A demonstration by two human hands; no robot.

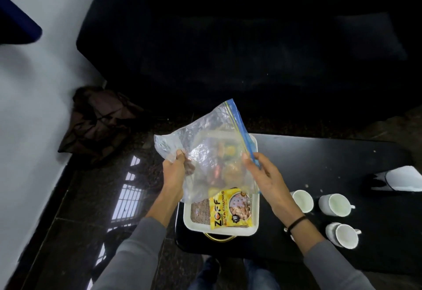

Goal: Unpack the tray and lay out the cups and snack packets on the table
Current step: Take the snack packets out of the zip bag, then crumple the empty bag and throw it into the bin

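Left grip (174,171): pinches the left edge of the zip bag (205,148).
Right grip (265,175): pinches the bag's blue zip edge.
Zip bag: clear, snacks inside, held over the tray (255,225).
Tray: white, at the left end of the desk (319,157); the yellow packet (230,209) lies in its near half.
Cups (334,205): three on the desk, right of the tray.

The person wears a grey long-sleeved top of plain, soft-looking fabric. The left sleeve (134,251) ends partway up the forearm, leaving the wrist and the left hand (174,171) uncovered. The right sleeve (335,264) matches it in colour and also stops short of the right hand (267,175). A thin black band (296,221) circles the right wrist, with a small pale piece on its inner side. Below the arms are dark blue jeans (258,276) and what looks like a dark shoe (211,264).
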